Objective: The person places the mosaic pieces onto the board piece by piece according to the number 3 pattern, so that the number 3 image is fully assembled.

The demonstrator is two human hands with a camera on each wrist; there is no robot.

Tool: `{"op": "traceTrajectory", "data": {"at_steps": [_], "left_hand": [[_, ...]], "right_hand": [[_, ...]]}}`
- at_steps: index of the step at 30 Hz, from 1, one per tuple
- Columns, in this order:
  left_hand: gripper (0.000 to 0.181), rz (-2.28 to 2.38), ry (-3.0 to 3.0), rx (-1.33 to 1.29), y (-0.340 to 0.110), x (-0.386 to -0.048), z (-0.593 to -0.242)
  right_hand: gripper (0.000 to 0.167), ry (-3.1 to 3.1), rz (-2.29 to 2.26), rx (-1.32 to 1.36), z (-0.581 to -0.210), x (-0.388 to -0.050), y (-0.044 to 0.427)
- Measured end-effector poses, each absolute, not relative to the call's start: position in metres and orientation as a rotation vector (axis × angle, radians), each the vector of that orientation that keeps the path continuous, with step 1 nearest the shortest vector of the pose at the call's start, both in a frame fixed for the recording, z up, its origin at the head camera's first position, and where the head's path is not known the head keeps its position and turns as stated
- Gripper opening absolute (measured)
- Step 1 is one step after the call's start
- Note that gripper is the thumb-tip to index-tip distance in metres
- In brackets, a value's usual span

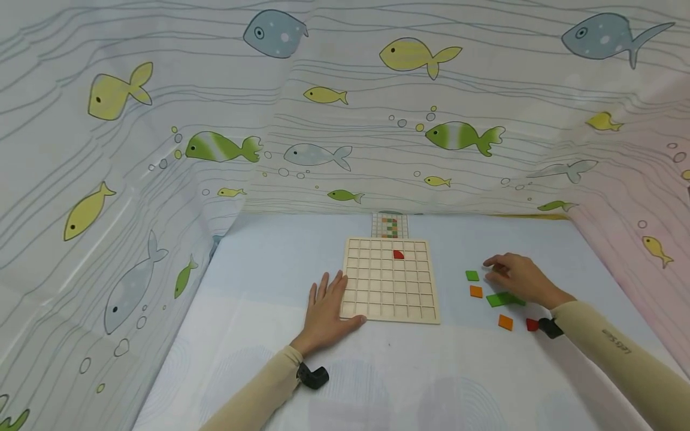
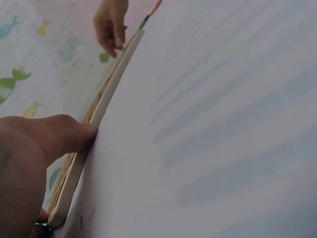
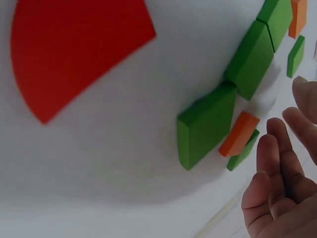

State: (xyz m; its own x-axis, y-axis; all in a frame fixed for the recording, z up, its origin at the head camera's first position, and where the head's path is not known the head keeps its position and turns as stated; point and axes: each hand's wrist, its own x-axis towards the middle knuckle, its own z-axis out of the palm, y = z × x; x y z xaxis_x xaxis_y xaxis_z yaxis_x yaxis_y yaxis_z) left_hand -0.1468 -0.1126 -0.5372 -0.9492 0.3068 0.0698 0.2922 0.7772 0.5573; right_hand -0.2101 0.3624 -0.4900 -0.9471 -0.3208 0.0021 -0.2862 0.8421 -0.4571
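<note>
Left hand (image 1: 326,311): grip relaxed, touching board (image 1: 388,293) at near-left corner | Right hand (image 1: 520,280): grip loose, beside green tiles (image 1: 501,299) right of board | Red piece (image 1: 398,255): on board's far part

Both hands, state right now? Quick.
Left hand: open, touching the edges of the wooden grid board.
Right hand: open, fingers loosely bent, no tile visibly held, near the green square tile.

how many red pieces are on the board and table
2: one red piece on the gridded board, another red piece on the table beside the right sleeve. More may be hidden under that arm.
</note>
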Motion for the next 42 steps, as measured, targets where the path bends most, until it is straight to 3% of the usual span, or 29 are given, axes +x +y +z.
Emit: {"op": "traceTrajectory", "data": {"at_steps": [28, 42], "left_hand": [[0.098, 0.971, 2.946, 0.499, -0.111, -0.145, -0.536], [0.099, 0.942, 2.965, 0.5, -0.112, -0.146, -0.537]], "right_hand": [[0.032, 2.979, -0.707, -0.608, -0.509, -0.205, 0.347], [0.025, 3.036, -0.506, -0.66, -0.508, -0.205, 0.34]]}}
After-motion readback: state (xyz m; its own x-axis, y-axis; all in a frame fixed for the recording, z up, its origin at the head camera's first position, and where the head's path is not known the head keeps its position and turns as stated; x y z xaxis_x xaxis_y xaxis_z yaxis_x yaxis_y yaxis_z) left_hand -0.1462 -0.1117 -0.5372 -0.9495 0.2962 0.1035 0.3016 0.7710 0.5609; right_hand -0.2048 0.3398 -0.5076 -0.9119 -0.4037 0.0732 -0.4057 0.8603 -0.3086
